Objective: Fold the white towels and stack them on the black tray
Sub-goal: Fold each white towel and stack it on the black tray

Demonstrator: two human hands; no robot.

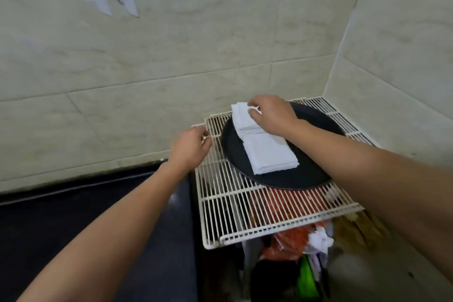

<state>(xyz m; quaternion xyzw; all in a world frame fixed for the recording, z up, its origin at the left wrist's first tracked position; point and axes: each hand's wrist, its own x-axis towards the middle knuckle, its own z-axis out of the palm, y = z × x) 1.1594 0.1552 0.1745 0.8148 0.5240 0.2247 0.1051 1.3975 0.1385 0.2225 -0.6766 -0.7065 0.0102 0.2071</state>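
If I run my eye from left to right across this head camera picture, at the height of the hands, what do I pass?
Tiled wall → left hand over the left edge of the white wire rack → folded white towels on the black tray → right hand on the towels' far end → tiled side wall.

Folded white towels (263, 144) lie stacked on round black tray (311, 174), which sits on a white wire rack (245, 213) in a tiled corner. Right hand (272, 113) pinches the stack's far end with its fingers (255, 109). Left hand (190, 144) is loosely curled at the rack's left edge; contact unclear.
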